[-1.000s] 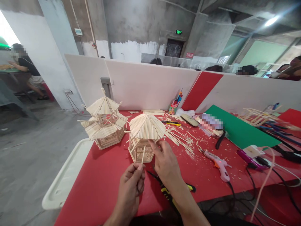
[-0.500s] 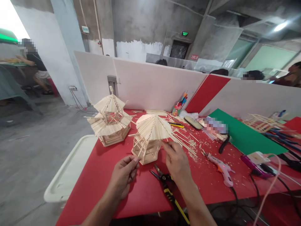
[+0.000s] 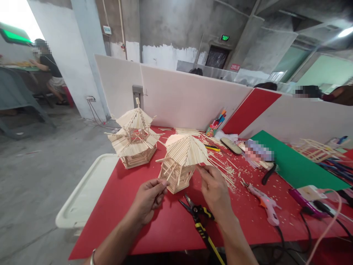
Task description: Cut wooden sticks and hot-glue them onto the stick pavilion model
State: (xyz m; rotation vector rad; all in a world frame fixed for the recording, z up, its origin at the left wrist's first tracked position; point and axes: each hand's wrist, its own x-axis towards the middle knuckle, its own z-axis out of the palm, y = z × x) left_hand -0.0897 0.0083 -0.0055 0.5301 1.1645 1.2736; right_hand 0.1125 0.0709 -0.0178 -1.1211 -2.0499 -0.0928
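A small pavilion model (image 3: 187, 151) made of thin wooden sticks, with a pointed roof, stands on the red table in front of me. At its lower left, my left hand (image 3: 153, 197) is closed in a pinch, with the end of a slanting wooden stick (image 3: 173, 171) at the fingertips. My right hand (image 3: 216, 189) pinches at the model's right side, just under the eave; its fingertips are partly hidden. Black-and-yellow pliers (image 3: 196, 213) lie open between my hands. A taller two-roofed pavilion model (image 3: 135, 145) stands behind on the left.
Loose sticks (image 3: 190, 131) and scraps are scattered behind and to the right. A pink glue gun (image 3: 266, 202) with a cord lies right, near a purple power strip (image 3: 306, 202) and a green board (image 3: 300, 165). A pen cup (image 3: 212, 129) stands by the white partition (image 3: 187, 95).
The view has shifted slightly, so the table's things appear a little further right. Both hands keep their places at the small pavilion model.
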